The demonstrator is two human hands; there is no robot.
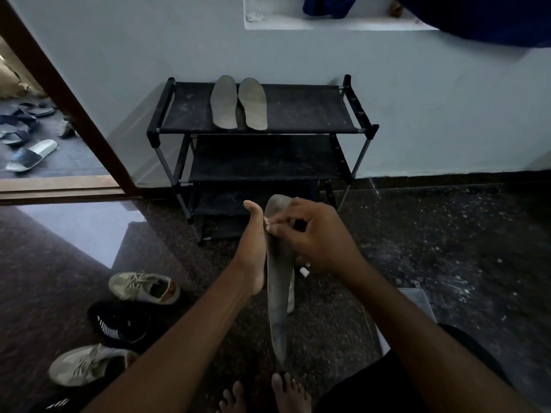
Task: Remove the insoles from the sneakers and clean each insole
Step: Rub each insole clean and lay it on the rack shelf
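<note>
Hands at centre, close together on one work piece. The left hand [252,257] lies flat, fingers straight and thumb raised, against the left face of a grey insole [277,293], which stands nearly upright with its lower tip at 6 o'clock, just above the person's bare feet [286,391]. The right hand [319,236], fingers curled, pinches a small pale cloth [267,225] against the insole's upper part. A pale strip hangs behind the insole's right edge; whether it belongs to the same cloth cannot be told. At 12 o'clock a black shoe rack [298,114] stands against the wall, with two more insoles [223,102] side by side on its top shelf. At 8 o'clock, on the dark floor, lie a beige sneaker [140,286], a black sneaker [119,323] and a second beige sneaker [80,368]. At 10 o'clock sandals [31,155] lie beyond a doorway.
</note>
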